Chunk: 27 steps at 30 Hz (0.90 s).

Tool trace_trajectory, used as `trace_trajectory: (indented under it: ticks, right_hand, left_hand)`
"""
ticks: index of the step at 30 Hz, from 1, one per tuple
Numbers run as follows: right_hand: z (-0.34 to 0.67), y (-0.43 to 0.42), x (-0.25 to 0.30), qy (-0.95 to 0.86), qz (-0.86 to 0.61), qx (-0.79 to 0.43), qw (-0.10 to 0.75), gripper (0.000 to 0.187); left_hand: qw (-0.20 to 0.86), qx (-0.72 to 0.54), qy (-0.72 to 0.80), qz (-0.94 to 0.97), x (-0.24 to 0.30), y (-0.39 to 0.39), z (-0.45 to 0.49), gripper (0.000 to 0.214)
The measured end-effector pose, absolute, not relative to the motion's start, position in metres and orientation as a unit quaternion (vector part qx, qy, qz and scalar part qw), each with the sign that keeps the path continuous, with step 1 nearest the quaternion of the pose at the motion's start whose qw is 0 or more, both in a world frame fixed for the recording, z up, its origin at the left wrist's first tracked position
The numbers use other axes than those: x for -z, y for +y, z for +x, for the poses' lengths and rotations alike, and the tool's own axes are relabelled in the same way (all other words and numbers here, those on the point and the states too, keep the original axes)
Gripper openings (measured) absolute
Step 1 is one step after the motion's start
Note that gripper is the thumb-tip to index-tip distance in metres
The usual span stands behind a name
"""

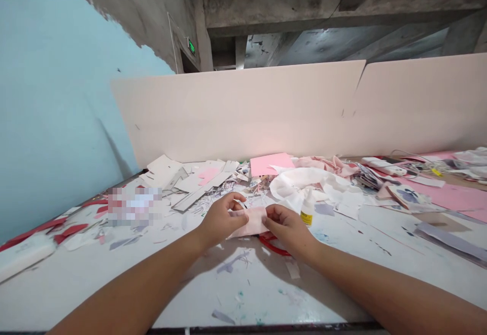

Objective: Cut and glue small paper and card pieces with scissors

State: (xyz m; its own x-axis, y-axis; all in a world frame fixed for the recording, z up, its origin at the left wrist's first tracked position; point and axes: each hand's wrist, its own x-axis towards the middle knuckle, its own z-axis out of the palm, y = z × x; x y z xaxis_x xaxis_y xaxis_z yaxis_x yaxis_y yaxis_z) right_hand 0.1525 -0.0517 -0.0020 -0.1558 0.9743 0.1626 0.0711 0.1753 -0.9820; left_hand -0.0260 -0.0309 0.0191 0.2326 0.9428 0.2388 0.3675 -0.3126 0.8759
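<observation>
Left hand (219, 221), right hand (287, 229) half hiding pink paper (249, 222)

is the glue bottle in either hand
No, the glue bottle stands on the table past the right hand, which shares a pink paper strip with the left hand.
</observation>
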Motion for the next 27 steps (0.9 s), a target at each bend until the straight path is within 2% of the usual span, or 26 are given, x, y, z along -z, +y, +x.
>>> trace_trajectory:
  ticks: [6, 16, 22, 27]
  right_hand:
    - [0.153, -0.046, 0.008, -0.569, -0.441, -0.503, 0.478, 0.013]
    - [0.149, -0.055, -0.006, -0.52, -0.413, -0.58, 0.472, 0.022]
    - [0.148, -0.052, 0.0, -0.533, -0.446, -0.547, 0.467, 0.017]
    - [0.148, -0.049, 0.006, -0.542, -0.46, -0.527, 0.466, 0.017]
  left_hand:
    - [0.391, -0.395, 0.43, 0.712, -0.019, -0.029, -0.029, 0.034]
    - [0.397, -0.42, 0.453, 0.679, -0.018, -0.025, -0.028, 0.03]
    - [0.404, -0.425, 0.456, 0.669, -0.02, -0.026, -0.029, 0.029]
    - [0.362, -0.402, 0.449, 0.712, -0.021, -0.029, -0.029, 0.027]
